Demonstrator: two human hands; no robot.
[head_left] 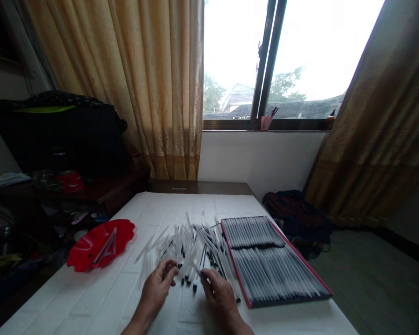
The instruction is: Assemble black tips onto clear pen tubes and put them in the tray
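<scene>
White and brick-patterned, the desk (101, 302) stands before a bright window (237, 51) hung with gold curtains (167, 83). Across the desktop lies a loose heap of clear tubes (186, 239), small black caps (194, 288) at the near side. The right grip (219, 293) pinches a single tube (196, 269) by the heap; whether the curled left grip (156, 283) holds anything, I cannot tell. Left sits a red scalloped dish (82, 242); right, a pink-edged case (238, 271) of tubes in rows.

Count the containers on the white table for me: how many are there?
2: a red dish to the left of the heap of loose tubes, and a pink-edged tray to its right. The heap could hide something small.
</scene>
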